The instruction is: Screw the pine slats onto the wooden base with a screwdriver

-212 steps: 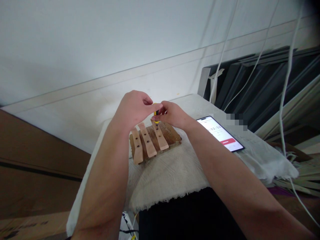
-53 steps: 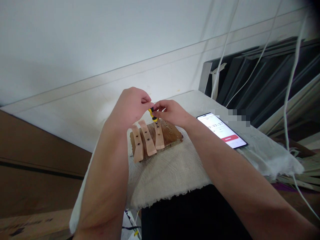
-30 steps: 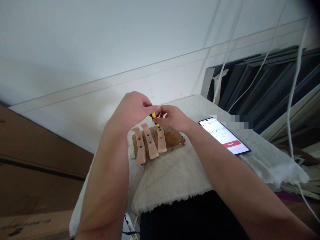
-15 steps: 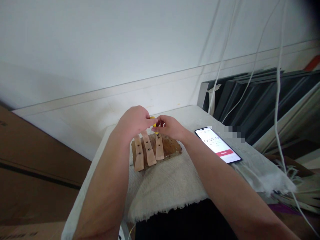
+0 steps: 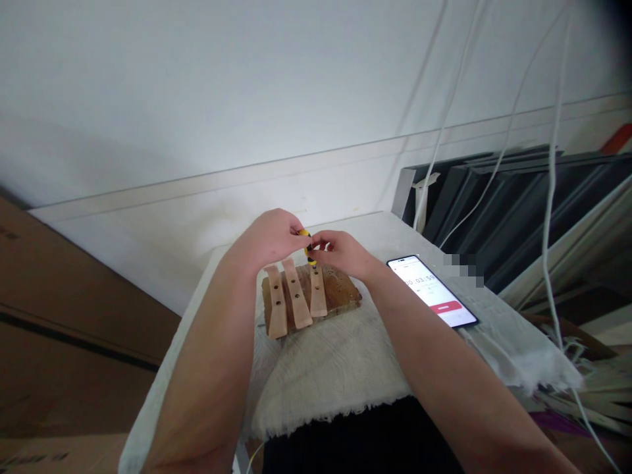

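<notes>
The left hand (image 5: 276,238), near the middle of the frame, pinches the top of a small yellow-and-black screwdriver (image 5: 309,251) between thumb and fingers. The right hand (image 5: 342,253), just to its right, has its thumb and fingertips closed about the lower handle. The tool stands slightly tilted at the frame's centre, its tip at the upper hole of the right-hand wooden strip (image 5: 318,299); whether it sits in the hole or just over it is hard to tell at this size. Left of that strip lie the middle strip (image 5: 299,307) and the left strip (image 5: 277,319), each with two dark holes, all across a brown board (image 5: 343,289). The board rests on a pale cloth (image 5: 340,368). Right of centre lies a lit phone (image 5: 434,293). Dark panels (image 5: 503,197) lean at the right, cardboard boxes (image 5: 74,289) stand at the left, and a pale wall (image 5: 237,85) fills the top.
</notes>
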